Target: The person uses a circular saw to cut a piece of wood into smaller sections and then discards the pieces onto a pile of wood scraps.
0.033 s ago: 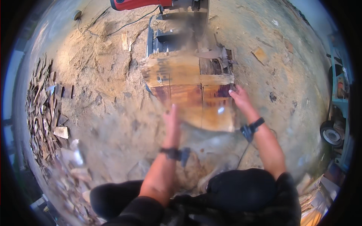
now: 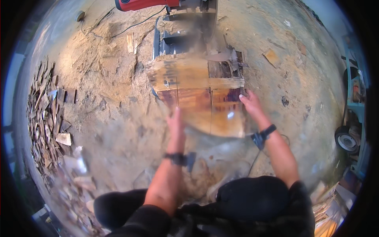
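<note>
Stained, yellow-brown wooden boards (image 2: 193, 104) lie side by side in front of me, with dark seams between them. At their right edge is my right hand (image 2: 252, 103), its thumb on the wood and its fingers closed along the side. My left hand (image 2: 176, 122) is by the near left edge, its fingers smeared by motion, so its hold cannot be made out. Another board (image 2: 177, 73) lies across the far side, against the grey metal base (image 2: 171, 44) of a power saw with a red handle (image 2: 144, 4). Blur hides part of the saw.
Sawdust (image 2: 106, 59) covers the ground around the saw. A black cord (image 2: 136, 24) runs off to the far left. Many wood scraps (image 2: 43, 114) are heaped at left, more (image 2: 331, 211) at lower right. A wheeled blue frame (image 2: 357, 110) stands at far right.
My left hand has shifted slightly left and a little farther from me. My right hand and the boards look almost unmoved.
</note>
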{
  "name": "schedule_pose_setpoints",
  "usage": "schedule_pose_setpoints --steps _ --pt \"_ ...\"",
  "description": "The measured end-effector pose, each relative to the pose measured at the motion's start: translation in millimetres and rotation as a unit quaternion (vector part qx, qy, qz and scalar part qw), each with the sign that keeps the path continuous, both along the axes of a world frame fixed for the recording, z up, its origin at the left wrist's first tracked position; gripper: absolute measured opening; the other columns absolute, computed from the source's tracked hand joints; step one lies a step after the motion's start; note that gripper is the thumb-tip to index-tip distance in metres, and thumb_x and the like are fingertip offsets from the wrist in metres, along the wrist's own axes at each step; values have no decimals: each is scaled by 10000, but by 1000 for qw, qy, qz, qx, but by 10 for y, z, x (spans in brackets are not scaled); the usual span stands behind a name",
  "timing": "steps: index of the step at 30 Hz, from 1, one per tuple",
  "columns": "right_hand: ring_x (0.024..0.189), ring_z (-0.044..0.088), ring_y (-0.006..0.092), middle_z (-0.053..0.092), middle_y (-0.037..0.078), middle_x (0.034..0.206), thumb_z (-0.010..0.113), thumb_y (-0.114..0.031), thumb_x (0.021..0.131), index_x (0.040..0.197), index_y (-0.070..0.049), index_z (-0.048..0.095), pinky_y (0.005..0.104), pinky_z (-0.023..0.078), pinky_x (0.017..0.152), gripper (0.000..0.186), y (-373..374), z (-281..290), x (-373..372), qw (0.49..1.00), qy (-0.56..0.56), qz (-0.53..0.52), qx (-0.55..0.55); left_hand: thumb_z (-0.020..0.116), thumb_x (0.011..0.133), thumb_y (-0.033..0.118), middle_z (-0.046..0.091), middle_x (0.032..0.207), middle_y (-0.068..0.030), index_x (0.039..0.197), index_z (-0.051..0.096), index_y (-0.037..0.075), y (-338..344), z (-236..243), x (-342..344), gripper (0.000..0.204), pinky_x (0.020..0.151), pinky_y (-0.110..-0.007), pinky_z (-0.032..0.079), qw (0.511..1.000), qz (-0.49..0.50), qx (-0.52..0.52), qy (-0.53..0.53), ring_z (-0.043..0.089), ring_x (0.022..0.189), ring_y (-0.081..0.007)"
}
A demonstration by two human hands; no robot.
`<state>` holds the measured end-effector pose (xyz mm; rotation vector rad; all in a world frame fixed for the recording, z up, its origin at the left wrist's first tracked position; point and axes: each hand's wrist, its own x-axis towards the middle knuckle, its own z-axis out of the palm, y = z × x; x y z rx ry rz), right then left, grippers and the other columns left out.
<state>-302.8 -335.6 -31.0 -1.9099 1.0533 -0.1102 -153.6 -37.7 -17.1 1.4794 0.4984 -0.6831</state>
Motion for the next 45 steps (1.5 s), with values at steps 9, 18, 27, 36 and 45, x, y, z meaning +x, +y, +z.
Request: schedule_pose_setpoints --steps 9,18,27,36,45 --pt "1020 597 497 624 333 1052 515 -332 977 1159 0 540 545 478 849 380 508 263 -250 992 79 1 -97 660 912 430 495 1329 -253 1430 357 -56 52 -172 1114 773 1024 -473 393 866 -89 333 -362 495 1215 -366" --pt "1080 602 484 638 319 1128 502 -358 997 1364 8 443 508 473 920 522 763 189 -171 990 117 -26 -69 561 936 491 370 1509 -164 1495 397 176 -324 334 1584 662 1138 -611 197 587 -390 432 -563 318 1399 -380" --pt "938 603 517 631 304 1008 474 -278 991 1320 1 456 559 484 786 432 907 85 -212 987 50 -33 -150 453 957 588 314 1580 -122 1521 375 228 -230 -8 1630 674 1127 -643 210 575 -404 466 -537 277 1444 -372" --pt "1027 599 496 636 300 1115 507 -378 1000 1354 -5 467 519 481 859 516 750 -2 -279 979 112 27 -170 526 931 578 299 1587 -135 1529 360 245 -298 205 1615 704 1143 -637 195 610 -419 468 -483 261 1455 -386" --pt "1089 583 481 606 311 1161 518 -300 992 1293 17 480 501 469 918 439 692 -48 -251 997 14 -12 -76 778 812 278 566 1239 -269 1356 419 -103 4 139 1449 754 965 -422 469 797 -224 366 -425 582 1107 -359"
